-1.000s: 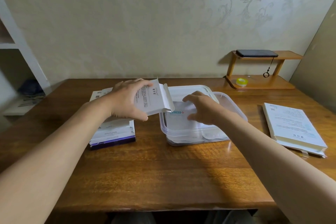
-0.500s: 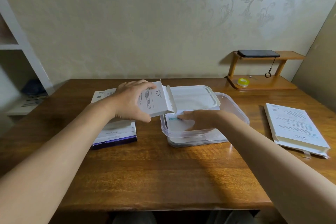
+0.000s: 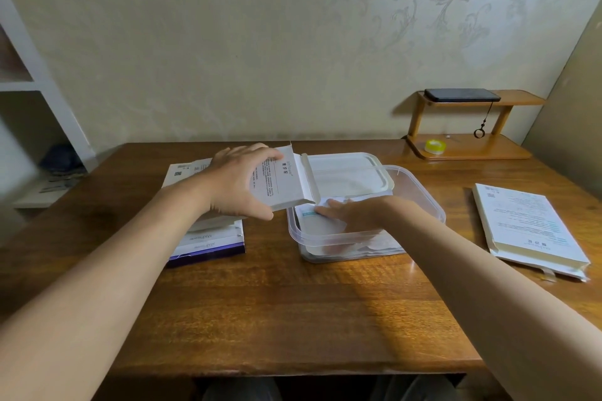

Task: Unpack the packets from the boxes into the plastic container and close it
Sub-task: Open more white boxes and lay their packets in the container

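Our right hand [image 3: 353, 212] had sunk into the container [image 3: 325, 239], fingers flat on a packet [image 3: 321, 222]. Our left hand [image 3: 234, 182] gripped a box [image 3: 280, 183].

left hand [image 3: 237, 185], right hand [image 3: 351, 210]: bare. forearms [image 3: 130, 254]: unsleeved. dark grey trousers [image 3: 241, 391] below the table [image 3: 293, 319] near edge.
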`<state>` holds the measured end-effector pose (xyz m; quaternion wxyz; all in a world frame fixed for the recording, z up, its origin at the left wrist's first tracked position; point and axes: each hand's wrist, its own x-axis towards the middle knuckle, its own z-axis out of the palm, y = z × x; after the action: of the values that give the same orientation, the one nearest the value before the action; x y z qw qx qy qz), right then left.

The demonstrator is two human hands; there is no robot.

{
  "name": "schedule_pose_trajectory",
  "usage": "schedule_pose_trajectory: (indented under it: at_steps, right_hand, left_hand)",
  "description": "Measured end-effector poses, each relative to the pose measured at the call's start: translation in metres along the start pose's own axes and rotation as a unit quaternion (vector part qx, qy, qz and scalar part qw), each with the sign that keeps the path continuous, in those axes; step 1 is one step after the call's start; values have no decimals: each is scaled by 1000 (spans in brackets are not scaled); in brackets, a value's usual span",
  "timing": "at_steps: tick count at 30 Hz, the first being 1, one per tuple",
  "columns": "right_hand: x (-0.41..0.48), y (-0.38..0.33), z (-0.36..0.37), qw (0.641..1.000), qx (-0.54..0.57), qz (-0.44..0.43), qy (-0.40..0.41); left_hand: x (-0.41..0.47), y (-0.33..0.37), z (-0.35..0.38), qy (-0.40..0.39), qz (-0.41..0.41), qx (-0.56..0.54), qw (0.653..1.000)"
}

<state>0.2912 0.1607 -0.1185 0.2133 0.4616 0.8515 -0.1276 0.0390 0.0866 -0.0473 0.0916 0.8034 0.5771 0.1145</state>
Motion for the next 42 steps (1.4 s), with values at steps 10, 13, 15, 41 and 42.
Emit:
schedule_pose_trajectory:
  at_steps: [10, 13, 15, 41, 42]
  right_hand:
    - [-10, -8, -5, 990, 107, -26, 82]
    - [-4, -8, 2, 982, 177, -25, 59]
    - [-4, -9, 0, 985, 165, -21, 53]
    - [-74, -30, -75, 709, 702, -12, 71]
    - [-74, -29, -75, 713, 698, -3, 64]
  left_hand:
    - [1, 11, 0, -5, 11, -1, 1000]
    - [4, 15, 2, -6, 15, 1, 1000]
    - [5, 18, 3, -4, 17, 4, 1000]
    - [5, 47, 13, 126, 91, 152, 976]
    - [4, 49, 14, 120, 90, 158, 976]
